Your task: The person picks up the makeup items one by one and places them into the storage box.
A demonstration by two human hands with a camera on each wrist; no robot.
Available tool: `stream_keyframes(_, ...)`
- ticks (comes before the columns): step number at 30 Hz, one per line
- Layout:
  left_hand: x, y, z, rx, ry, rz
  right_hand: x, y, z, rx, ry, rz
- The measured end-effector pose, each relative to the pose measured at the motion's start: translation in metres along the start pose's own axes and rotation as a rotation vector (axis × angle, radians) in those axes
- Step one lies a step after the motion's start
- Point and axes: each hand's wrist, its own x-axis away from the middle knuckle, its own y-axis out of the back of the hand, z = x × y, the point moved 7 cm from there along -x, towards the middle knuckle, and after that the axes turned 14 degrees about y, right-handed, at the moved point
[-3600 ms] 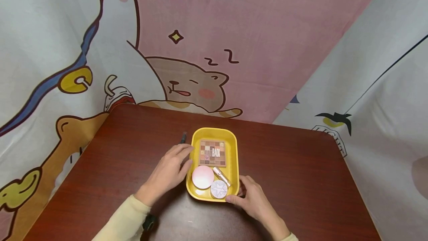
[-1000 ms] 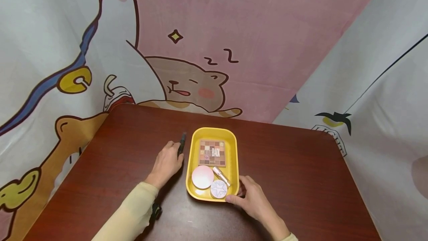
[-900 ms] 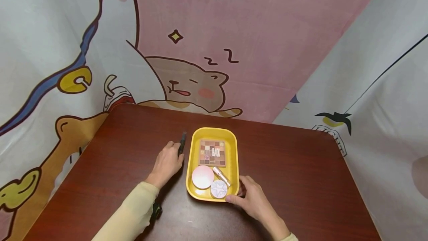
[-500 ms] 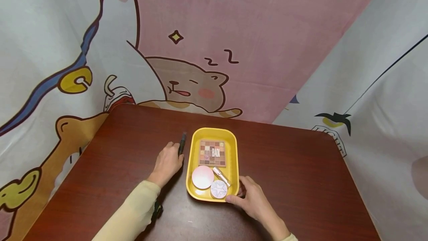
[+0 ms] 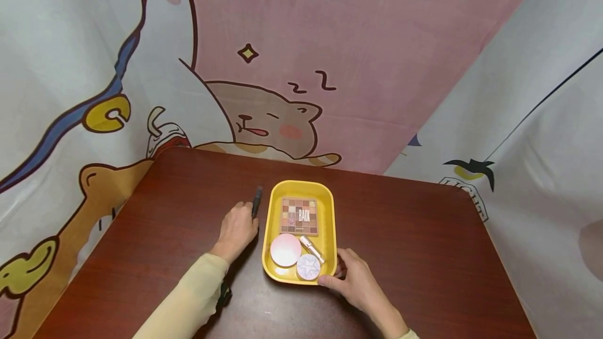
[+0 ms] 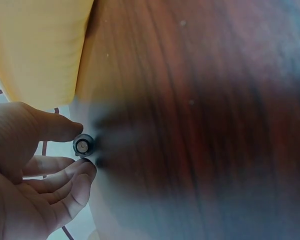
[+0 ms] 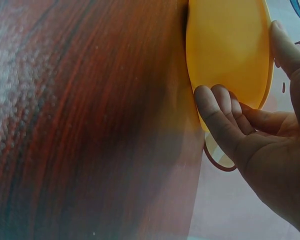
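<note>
My left hand (image 5: pixel 237 228) is at the left of the yellow tray (image 5: pixel 331 208), pinching a dark pen-shaped stick (image 5: pixel 256 203) that lies on the table. In the left wrist view, the stick's round end (image 6: pixel 83 145) shows between thumb and fingers. At the tray's near right corner my right hand (image 5: pixel 355 279) grips it, thumb at the rim and fingers against the outer wall, as the right wrist view confirms. Inside the tray are a palette (image 5: pixel 299 217) printed "BACK", a round pink compact (image 5: pixel 286 250), a small round case with a star pattern (image 5: pixel 308 267) and a lipstick-like tube (image 5: pixel 312 249).
Everything stands on a dark red-brown wooden table (image 5: pixel 414 234). A curtain (image 5: pixel 367 67) with cartoon animals hangs behind the table and along both sides. A small black device (image 5: pixel 224 296) sits under the left wrist.
Since the oldest frame, my left hand has left the tray's left edge and taken hold of the dark stick. Over the last second it has barely moved. The right hand and tray stay put.
</note>
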Motion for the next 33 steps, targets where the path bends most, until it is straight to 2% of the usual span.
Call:
stream_keyframes(14, -0.001, 0.003, 0.003, -0.003, 0.001, -0.032, 0.0, 0.0, 0.0, 0.004, -0.006, 0.001)
stream_keyframes(24, 0.004, 0.013, 0.009, 0.005, 0.02, -0.057, 0.0, 0.0, -0.001, 0.014, -0.004, -0.008)
stream_keyframes(33, 0.008, 0.025, 0.002, 0.056, 0.001, -0.095, 0.001, 0.0, 0.0, 0.009, 0.013, -0.016)
